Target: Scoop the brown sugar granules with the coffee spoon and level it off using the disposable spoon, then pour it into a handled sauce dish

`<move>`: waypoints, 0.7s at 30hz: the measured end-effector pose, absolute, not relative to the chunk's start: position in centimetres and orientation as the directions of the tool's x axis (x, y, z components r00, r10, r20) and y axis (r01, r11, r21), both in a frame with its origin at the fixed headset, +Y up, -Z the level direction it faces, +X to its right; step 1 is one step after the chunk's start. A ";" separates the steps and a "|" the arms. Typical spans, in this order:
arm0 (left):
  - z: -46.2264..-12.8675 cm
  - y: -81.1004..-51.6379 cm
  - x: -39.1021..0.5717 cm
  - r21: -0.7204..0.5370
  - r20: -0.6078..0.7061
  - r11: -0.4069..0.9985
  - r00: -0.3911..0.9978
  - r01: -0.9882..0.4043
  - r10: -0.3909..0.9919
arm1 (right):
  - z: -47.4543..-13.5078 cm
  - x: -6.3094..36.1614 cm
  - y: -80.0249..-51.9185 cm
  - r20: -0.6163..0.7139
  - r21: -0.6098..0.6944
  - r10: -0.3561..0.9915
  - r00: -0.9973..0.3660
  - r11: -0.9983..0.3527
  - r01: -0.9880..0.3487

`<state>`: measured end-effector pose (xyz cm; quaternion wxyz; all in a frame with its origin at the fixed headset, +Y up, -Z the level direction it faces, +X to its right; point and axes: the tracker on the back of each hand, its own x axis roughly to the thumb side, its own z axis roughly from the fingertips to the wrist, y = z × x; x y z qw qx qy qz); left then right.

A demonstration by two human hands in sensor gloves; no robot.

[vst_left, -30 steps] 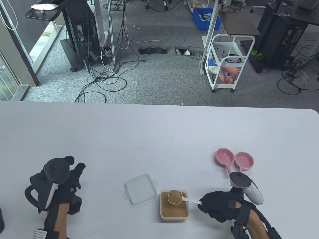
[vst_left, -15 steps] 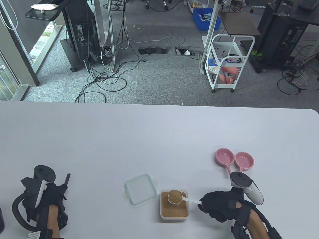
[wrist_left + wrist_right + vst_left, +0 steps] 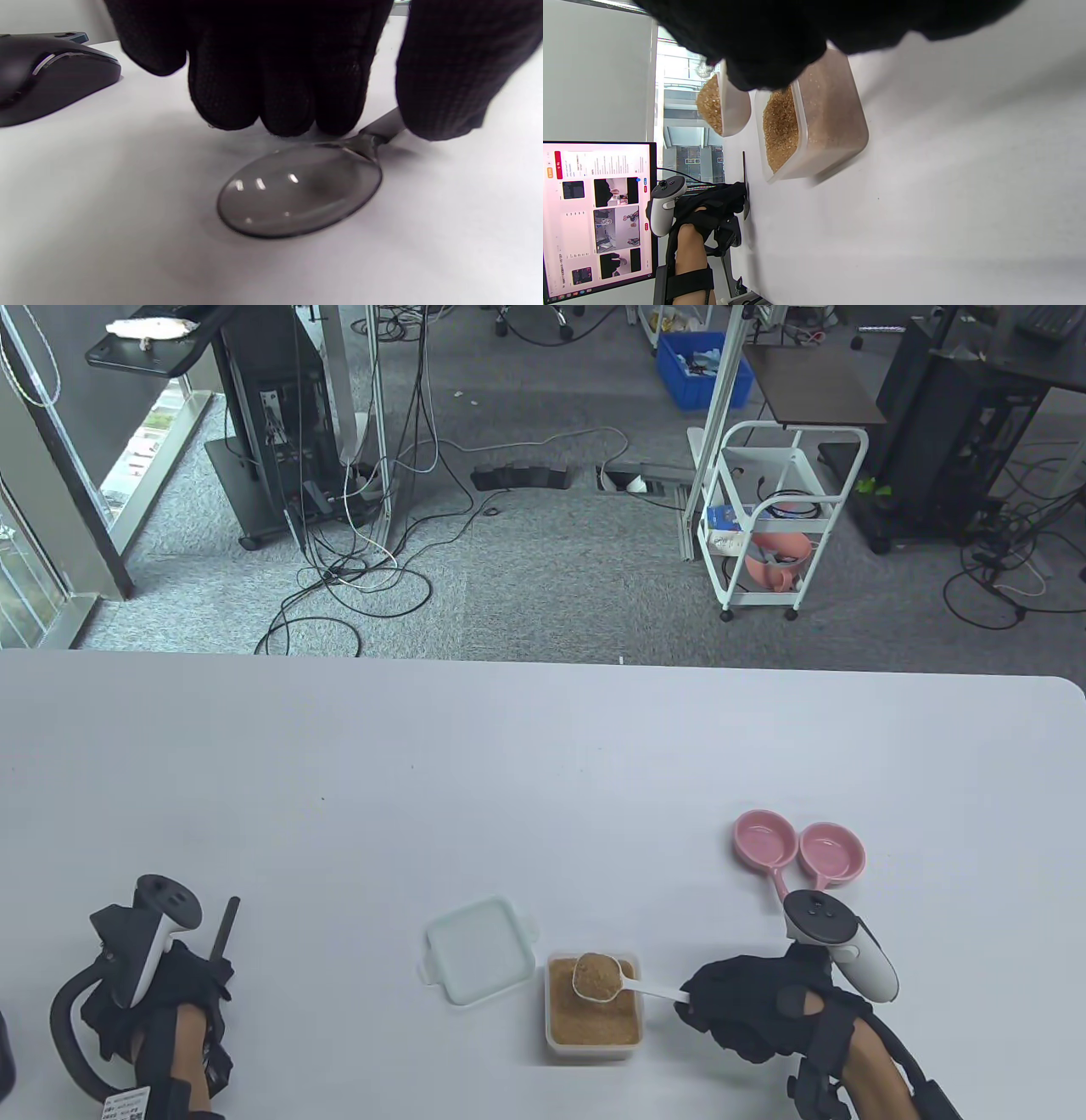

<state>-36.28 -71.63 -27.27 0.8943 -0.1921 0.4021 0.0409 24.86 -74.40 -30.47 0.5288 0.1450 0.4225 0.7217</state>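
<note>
My right hand (image 3: 691, 997) pinches the handle of the white coffee spoon (image 3: 596, 977), which is heaped with brown sugar and held just above the open sugar container (image 3: 592, 1035). The right wrist view shows the heaped scoop (image 3: 721, 106) beside the container (image 3: 814, 123). At the lower left, my left hand (image 3: 208, 976) closes its fingers and thumb on the handle of the black disposable spoon (image 3: 226, 929). Its dark translucent bowl (image 3: 301, 190) lies on the table under my fingers (image 3: 275, 93). The pink handled sauce dish (image 3: 797, 853) sits behind my right hand.
The container's white lid (image 3: 479, 950) lies left of the container. A dark rounded object (image 3: 42, 76) rests on the table close to my left hand. A lit monitor (image 3: 598, 220) stands beyond the table's left side. The table's far edge (image 3: 543, 666) borders carpet.
My left hand dropped from a raised position toward the near left of the table and settled onto the black spoon. The right hand and the heaped coffee spoon stayed still.
</note>
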 end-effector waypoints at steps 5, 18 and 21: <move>-27.5 -72.0 -36.1 -0.308 -0.732 0.923 0.676 -0.229 -0.077 | -30.5 24.9 -74.4 -0.234 0.762 0.884 -0.405 -0.092 -0.641; -27.9 -72.1 -35.7 -0.304 -0.700 0.917 0.713 -0.256 -0.033 | -30.4 25.0 -74.2 -0.233 0.760 0.885 -0.404 -0.093 -0.643; -28.1 -72.0 -35.4 -0.315 -0.680 0.921 0.731 -0.230 -0.050 | -30.5 25.0 -74.2 -0.232 0.759 0.885 -0.403 -0.094 -0.644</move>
